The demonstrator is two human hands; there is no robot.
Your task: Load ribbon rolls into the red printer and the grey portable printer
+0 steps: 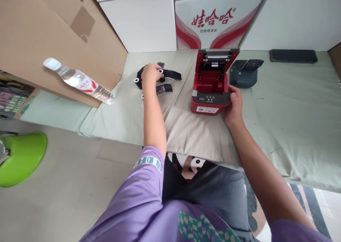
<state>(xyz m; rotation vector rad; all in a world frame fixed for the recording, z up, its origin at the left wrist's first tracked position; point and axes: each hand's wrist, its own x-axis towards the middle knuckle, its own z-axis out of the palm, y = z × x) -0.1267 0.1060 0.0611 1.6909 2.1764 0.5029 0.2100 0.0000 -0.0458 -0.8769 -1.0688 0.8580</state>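
Observation:
A red label printer [211, 89] stands on the cloth-covered table [293, 107] with its lid up and its paper bay empty. My right hand [234, 105] rests against the printer's front right corner, fingers on its side. My left hand [151, 73] reaches out to the left and lies with fingers curled on a pile of black ribbon rolls [160, 79] with white cores; whether it grips one I cannot tell.
A water bottle [78, 80] lies against a tilted cardboard box [39, 32] at the left. A dark grey device [243, 73] sits right of the printer, a black phone [293, 55] farther back. White cartons [213, 18] line the rear. A green stool [21, 157] is on the floor.

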